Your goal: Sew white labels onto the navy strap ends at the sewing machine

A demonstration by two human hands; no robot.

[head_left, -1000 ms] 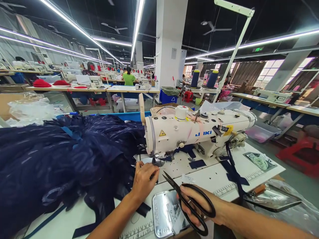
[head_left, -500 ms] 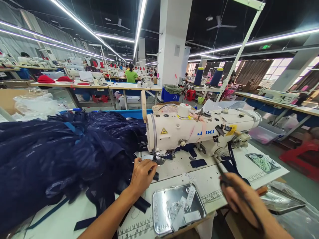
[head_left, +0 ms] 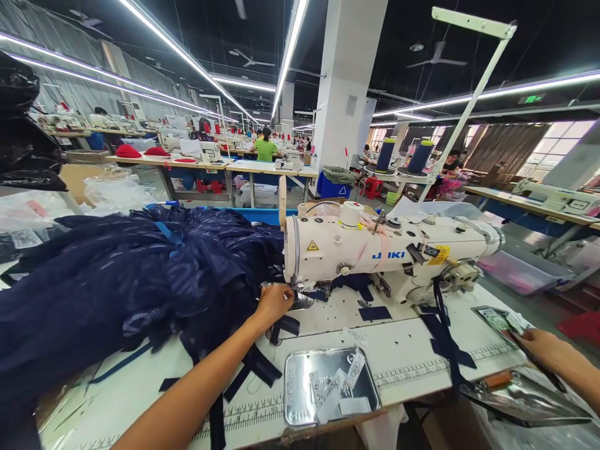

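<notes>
My left hand (head_left: 274,304) is closed in a pinch beside the needle area of a white sewing machine (head_left: 337,250). Whatever lies between its fingertips is too small to make out. Far to the right, my right hand (head_left: 548,347) is closed around dark scissors (head_left: 539,362), over the table's right end by a small tray of pale cord (head_left: 494,322). A large heap of navy fabric (head_left: 140,281) fills the left side. Navy strips (head_left: 285,325) lie just below my left hand.
In front of the machine stands a metal tin (head_left: 293,400) with printed labels. Cut navy pieces (head_left: 375,313) lie on the machine bed. A metal tray (head_left: 529,406) is below the table's right edge. Thread cones (head_left: 385,156) stand behind. A person in green (head_left: 265,149) sits farther back.
My right hand has moved right with the scissors, from in front of the machine to the table's right end. My left hand stays by the needle. The view has shifted slightly.
</notes>
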